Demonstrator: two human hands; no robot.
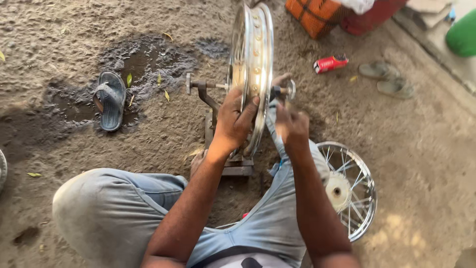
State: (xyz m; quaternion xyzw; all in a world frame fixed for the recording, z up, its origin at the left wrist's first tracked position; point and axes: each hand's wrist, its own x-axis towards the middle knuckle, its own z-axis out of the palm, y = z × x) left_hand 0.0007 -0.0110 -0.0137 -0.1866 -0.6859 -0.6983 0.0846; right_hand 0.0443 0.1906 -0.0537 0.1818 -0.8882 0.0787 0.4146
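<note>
From the head camera, we are looking down at a chrome rim standing upright on a metal stand planted in the dirt. Our left hand is wrapping over the near edge of the rim, fingers curled across it and thumb on the left face, gripping it firmly. Our right hand is sitting just right of the rim, fingers bunched as if pinching something small near the axle; what it is pinching we cannot tell.

As we are judging it, the work on the rim is only partway along: the rim is mounted and showing its row of spoke holes, but from this edge-on angle we are seeing no spokes on it. A finished spoked wheel is lying flat on the ground by our right knee, well apart from the stand.

Around us, a blue sandal is resting in a wet patch to the left, a red packet and a pair of grey sandals are lying to the right, and an orange crate is sitting beyond. Our bent knees are crowding the stand; nothing else is blocking the rim.
</note>
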